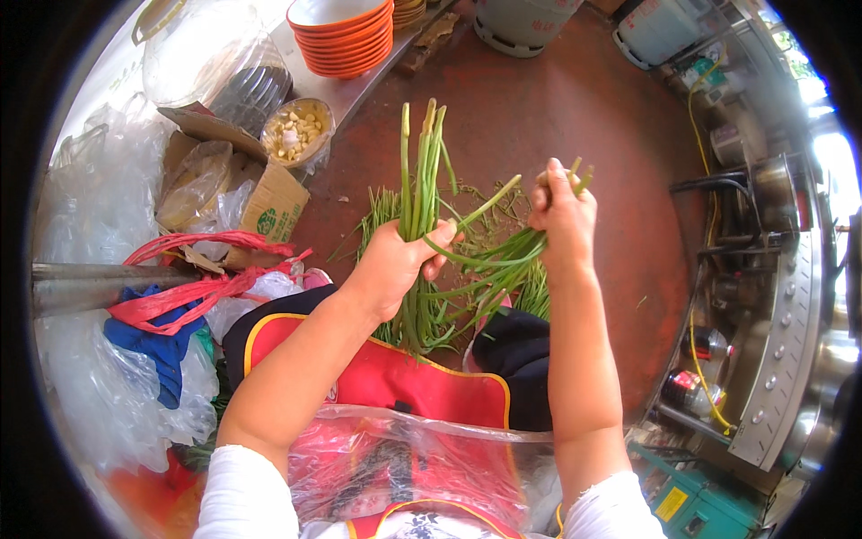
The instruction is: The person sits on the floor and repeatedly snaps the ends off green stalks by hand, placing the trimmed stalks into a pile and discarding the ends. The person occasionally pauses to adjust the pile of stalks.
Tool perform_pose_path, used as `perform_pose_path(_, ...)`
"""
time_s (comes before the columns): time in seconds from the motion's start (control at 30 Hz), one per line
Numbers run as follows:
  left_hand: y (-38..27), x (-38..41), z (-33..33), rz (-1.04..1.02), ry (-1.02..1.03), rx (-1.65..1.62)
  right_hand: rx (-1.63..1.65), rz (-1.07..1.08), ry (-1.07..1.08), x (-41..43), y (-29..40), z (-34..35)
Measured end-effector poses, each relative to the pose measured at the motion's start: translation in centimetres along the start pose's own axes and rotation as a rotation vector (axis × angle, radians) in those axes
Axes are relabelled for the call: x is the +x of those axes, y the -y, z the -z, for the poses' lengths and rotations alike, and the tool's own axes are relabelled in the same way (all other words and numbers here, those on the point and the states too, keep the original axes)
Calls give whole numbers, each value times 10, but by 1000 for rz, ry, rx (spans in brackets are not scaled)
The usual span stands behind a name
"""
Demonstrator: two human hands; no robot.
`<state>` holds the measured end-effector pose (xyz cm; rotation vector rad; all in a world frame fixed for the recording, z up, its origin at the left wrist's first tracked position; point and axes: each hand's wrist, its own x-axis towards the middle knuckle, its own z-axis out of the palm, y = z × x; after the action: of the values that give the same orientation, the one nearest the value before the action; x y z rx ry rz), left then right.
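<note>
My left hand (pixel 387 266) grips an upright bunch of long green vegetable stalks (pixel 421 178), their cut ends above the fist and their leafy ends hanging towards my lap. Fingers closed, my right hand (pixel 567 219) holds a second bunch of green stalks (pixel 515 252), with short ends poking out past the thumb. A few stalks stretch across the gap between both hands. On the floor beyond lie a heap of greens (pixel 380 209) to the left and scattered stem scraps (pixel 502 202). More greens (pixel 535 290) show beneath my right wrist.
A stack of orange bowls (pixel 350 40) and a bowl of peeled garlic cloves (pixel 296 133) stand at left, beside an open cardboard box (pixel 276 202). Red plastic strips (pixel 182 296) hang over a metal pipe (pixel 101 286). Gas cylinders (pixel 525 23) stand ahead; a steel stove (pixel 774 364) lines the right.
</note>
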<state>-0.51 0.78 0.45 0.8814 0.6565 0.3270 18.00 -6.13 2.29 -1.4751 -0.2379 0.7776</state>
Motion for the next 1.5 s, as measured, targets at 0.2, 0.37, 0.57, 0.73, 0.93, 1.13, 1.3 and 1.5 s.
perform_pose_path(0.2,-2,-4,2,-11,-76,17,-56,-195,415,-19,-4,-10)
perform_pose_path(0.37,-3,-2,1,-40,-88,-15,244,-42,338,-4,11,8)
perform_pose_path(0.57,-1,-2,4,-24,-49,36,247,-63,364,-4,15,15)
perform_pose_path(0.73,1,-1,5,-37,-166,137,-490,469,-44,1,1,12)
perform_pose_path(0.93,5,1,4,-12,-145,138,-106,120,273,-5,12,8)
perform_pose_path(1.13,6,-2,-2,45,24,132,-137,-8,339,-17,14,-6)
perform_pose_path(1.3,5,-7,-11,49,85,170,-155,6,377,-19,10,-9)
perform_pose_path(1.5,0,-1,-2,-31,17,-23,-100,-7,241,-12,13,1)
